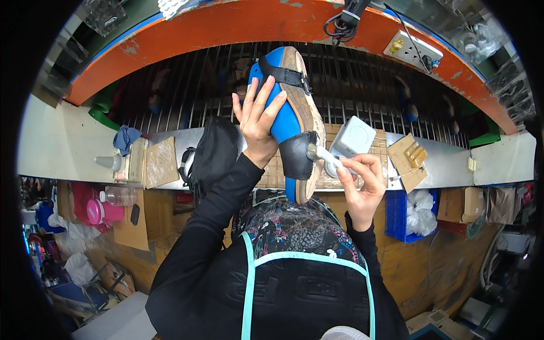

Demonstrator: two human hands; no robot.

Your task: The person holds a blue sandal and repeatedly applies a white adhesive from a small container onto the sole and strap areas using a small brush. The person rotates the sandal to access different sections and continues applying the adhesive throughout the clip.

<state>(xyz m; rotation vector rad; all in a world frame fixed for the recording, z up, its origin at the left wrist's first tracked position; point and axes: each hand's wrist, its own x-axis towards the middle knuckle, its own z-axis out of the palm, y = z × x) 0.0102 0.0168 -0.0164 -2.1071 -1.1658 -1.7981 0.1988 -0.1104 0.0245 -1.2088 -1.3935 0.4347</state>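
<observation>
Black-strapped footwear [306, 107] rests in the left hand's spread grip [258, 126]; the right hand [365, 184] pinches a white tool [327, 156].

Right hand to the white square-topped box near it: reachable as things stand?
Likely yes: the white square-topped box sits just beyond the right hand, the sandal off to its left. That hand pinches a white tool, though.
</observation>
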